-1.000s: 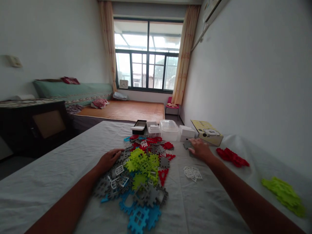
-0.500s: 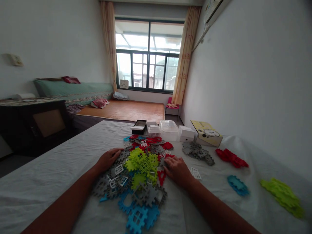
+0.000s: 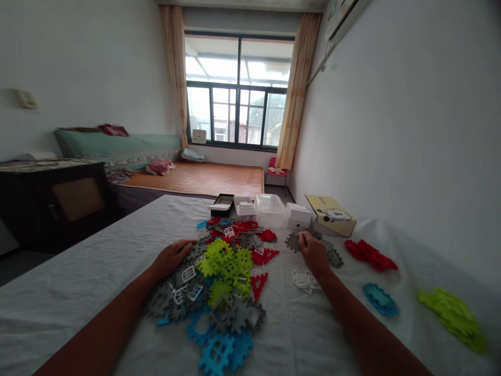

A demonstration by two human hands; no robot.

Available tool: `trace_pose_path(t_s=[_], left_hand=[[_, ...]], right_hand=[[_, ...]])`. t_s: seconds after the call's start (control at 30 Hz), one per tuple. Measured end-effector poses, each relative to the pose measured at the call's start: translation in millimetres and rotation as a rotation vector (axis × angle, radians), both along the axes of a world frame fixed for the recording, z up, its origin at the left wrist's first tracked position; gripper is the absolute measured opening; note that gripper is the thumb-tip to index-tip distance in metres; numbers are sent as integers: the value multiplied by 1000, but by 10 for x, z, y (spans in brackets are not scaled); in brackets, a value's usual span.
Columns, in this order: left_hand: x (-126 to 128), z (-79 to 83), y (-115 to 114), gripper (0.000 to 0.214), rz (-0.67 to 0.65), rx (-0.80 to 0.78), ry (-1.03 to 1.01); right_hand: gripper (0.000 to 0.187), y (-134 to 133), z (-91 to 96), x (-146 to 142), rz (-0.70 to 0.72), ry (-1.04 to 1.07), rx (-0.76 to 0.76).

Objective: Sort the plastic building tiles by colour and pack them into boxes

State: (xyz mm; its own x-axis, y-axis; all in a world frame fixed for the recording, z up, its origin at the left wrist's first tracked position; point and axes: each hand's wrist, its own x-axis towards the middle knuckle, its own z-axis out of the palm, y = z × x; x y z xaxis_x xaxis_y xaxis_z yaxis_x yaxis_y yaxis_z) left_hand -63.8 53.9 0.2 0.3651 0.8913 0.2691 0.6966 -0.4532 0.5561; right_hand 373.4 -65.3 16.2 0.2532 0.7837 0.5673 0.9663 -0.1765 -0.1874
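Note:
A mixed heap of interlocking plastic tiles, grey, lime, red, blue and white, lies on the white-sheeted table. My left hand rests flat on the heap's left side, fingers apart. My right hand reaches over a separate pile of grey tiles, its fingers curled at the pile's left end; whether they grip a tile I cannot make out. A small cluster of white tiles lies just under that wrist.
Sorted piles sit to the right: red tiles, blue tiles, lime tiles. Small boxes and a clear tub line the table's far edge beside a yellow carton. A bed and a window lie beyond.
My right hand went from the grey pile to the heap's right side, then back out to the grey pile. My left hand stayed put.

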Motion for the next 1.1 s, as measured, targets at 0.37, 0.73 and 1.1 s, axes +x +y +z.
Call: trace_pose_path(t_s=[0.37,0.73,1.1], left_hand=[[15,26,-36,57,8,17,-3],[26,41,-49,57,11,-7,8],[-25,-35,44,53,-1,45,16]], right_hand=[[30,-109,40,22,285,23,-46],[27,-600,361,-1041,864,191,-8],[29,-424,147,-930,569,71,-152]])
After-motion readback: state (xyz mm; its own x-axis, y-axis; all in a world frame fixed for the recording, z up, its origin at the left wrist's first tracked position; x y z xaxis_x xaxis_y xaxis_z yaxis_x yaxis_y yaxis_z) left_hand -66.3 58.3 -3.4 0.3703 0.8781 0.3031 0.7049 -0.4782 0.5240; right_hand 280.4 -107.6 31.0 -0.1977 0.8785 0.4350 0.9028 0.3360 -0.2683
